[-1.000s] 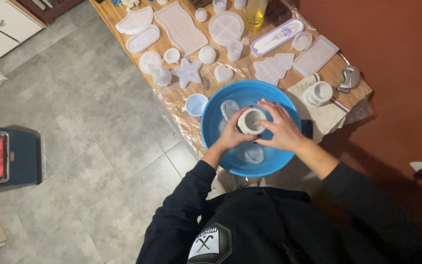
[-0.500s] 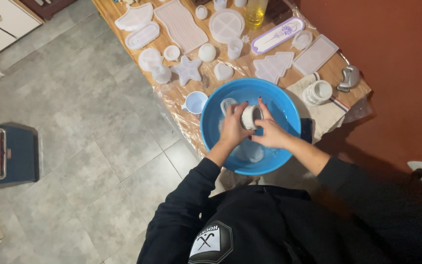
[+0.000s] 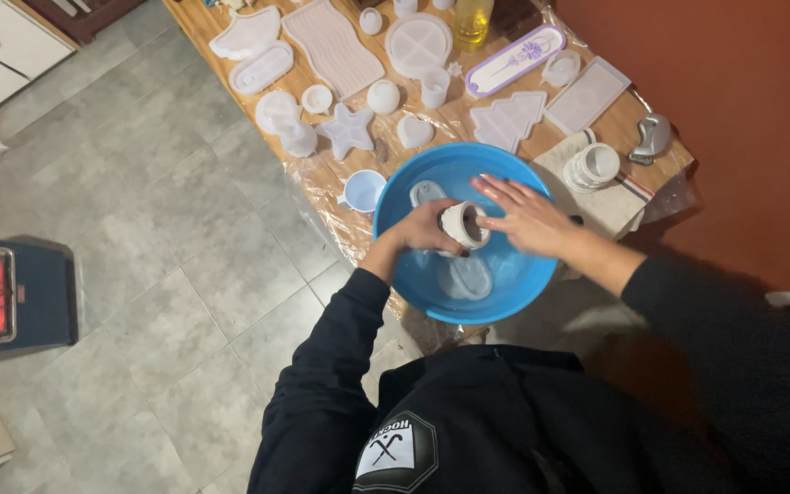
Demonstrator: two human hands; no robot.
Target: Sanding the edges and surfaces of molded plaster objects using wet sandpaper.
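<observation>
Foil-covered table (image 3: 322,178), blue basin (image 3: 523,284). Left hand (image 3: 427,229) grips white mold (image 3: 464,224) over basin; right hand (image 3: 528,215) open, fingertips at its mouth. Wet mold could slip, splash.

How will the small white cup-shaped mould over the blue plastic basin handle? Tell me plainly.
The small white cup-shaped mould is probably light, since the left hand holds it alone over the blue plastic basin. It may be slippery if wet; the basin seems to hold water. The right hand works at its open mouth, and the round body would likely roll if laid sideways.
</observation>
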